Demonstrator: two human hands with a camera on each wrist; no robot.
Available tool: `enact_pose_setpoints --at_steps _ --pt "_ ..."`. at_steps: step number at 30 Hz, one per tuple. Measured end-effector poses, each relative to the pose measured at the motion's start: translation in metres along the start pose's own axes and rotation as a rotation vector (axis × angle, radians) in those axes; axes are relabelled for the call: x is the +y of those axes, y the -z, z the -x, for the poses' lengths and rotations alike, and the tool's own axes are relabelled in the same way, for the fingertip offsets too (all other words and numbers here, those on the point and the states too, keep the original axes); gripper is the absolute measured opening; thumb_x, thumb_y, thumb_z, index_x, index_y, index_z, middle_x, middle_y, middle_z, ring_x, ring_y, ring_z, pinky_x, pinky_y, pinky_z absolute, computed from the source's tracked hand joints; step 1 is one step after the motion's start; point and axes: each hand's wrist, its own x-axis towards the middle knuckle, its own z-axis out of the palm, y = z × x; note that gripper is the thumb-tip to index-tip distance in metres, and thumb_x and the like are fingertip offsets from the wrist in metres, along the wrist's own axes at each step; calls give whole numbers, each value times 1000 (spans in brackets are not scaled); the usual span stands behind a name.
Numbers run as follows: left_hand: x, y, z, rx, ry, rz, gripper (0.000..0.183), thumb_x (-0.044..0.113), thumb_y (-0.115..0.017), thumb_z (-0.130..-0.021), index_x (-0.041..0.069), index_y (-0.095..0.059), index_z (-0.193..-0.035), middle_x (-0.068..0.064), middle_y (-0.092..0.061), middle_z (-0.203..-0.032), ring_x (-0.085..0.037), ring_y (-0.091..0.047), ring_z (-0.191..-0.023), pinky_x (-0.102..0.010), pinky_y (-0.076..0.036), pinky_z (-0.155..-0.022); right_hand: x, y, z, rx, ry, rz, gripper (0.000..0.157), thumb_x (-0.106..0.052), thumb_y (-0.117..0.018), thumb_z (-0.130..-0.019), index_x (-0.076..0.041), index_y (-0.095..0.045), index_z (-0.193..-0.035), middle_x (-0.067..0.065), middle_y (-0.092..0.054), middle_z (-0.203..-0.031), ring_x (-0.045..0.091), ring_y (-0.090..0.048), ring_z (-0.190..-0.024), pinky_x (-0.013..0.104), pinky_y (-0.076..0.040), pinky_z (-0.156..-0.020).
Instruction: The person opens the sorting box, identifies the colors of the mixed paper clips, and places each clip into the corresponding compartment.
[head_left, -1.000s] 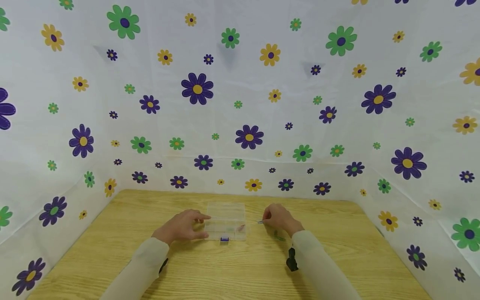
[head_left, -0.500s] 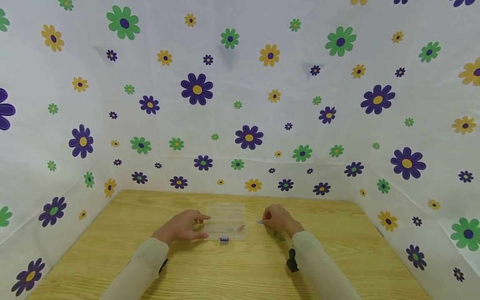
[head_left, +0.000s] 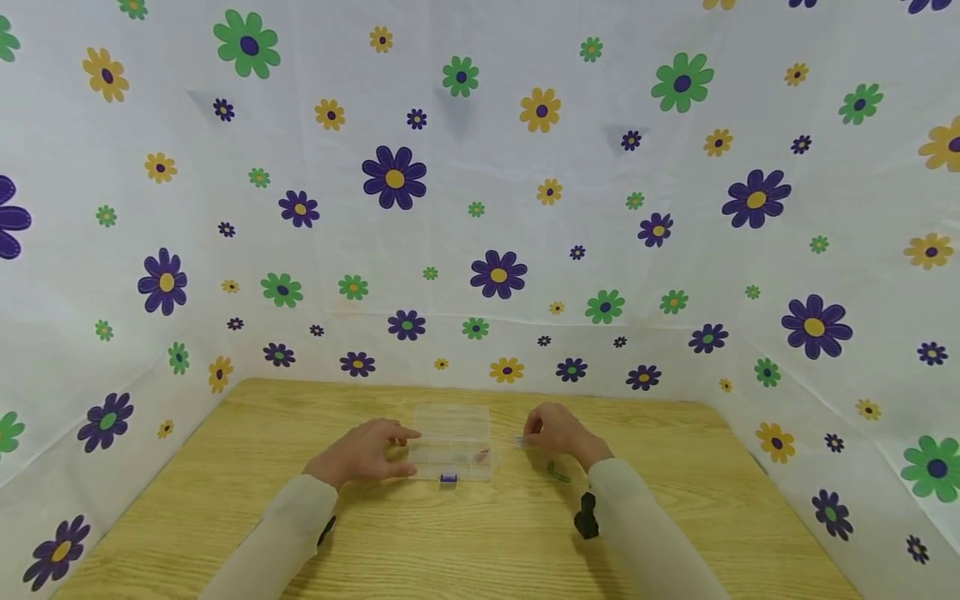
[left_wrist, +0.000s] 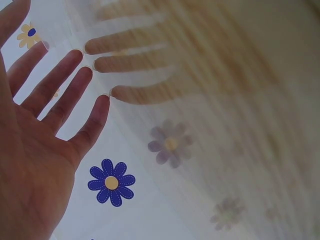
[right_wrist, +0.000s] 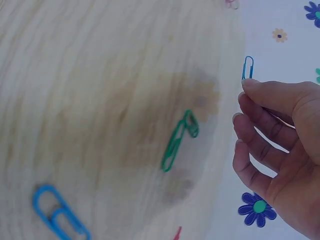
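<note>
Head: clear plastic compartment box (head_left: 438,454) on wood-grain table (head_left: 435,542), left hand (head_left: 366,451) at its left edge, right hand (head_left: 561,432) off its right. Left wrist: fingers (left_wrist: 57,80) spread, holding nothing. Right wrist: fingers (right_wrist: 272,127) pinch rounded blue paperclip (right_wrist: 252,69); green looped paperclips (right_wrist: 173,145) on table.

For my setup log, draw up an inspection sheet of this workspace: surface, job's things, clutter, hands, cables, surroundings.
Surface: wood-grain table, glossy.
Job's things: clear compartment box, lid open, reddish item in its right part; one held blue paperclip; loose blue paperclip and green paperclips on the table.
Clutter: red fragment, cropped by the right wrist view's lower edge, unidentifiable.
Left hand: at the box's left side, fingers extended.
Right hand: pinches the held paperclip.
Cables: nothing seen.
Surroundings: white flower-print sheeting on three sides.
</note>
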Motion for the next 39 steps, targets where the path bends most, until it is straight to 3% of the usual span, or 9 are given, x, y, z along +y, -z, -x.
enact_pose_setpoints --at_steps 15,31,39 --pt "1 0 1 8 -12 -16 69 56 -77 -87 11 -67 -137 -4 -71 -110 -20 -65 -99 -45 -55 -88 -28 6 -7 -22 194 -4 9 -7 -75 -92 -5 -76 -83 4 -74 -80 6 -58 -71 22 -51 -70" --pt "2 1 0 1 -3 4 70 57 -77 -87 10 -67 -137 -5 -71 -110 -21 -65 -100 -46 -55 -90 -50 -6 -17 -76 216 3 9 -9 -77 -91 -8 -78 -82 1 -73 -80 5 -57 -70 21 -51 -69" --pt "4 2 1 -5 13 4 69 55 -78 -86 10 -67 -138 -7 -71 -112 -24 -65 -102 -49 -55 -92 -65 -11 -19 -116 195 -1 10 -10 -77 -92 -10 -77 -81 0 -73 -82 10 -57 -74 26 -51 -73"
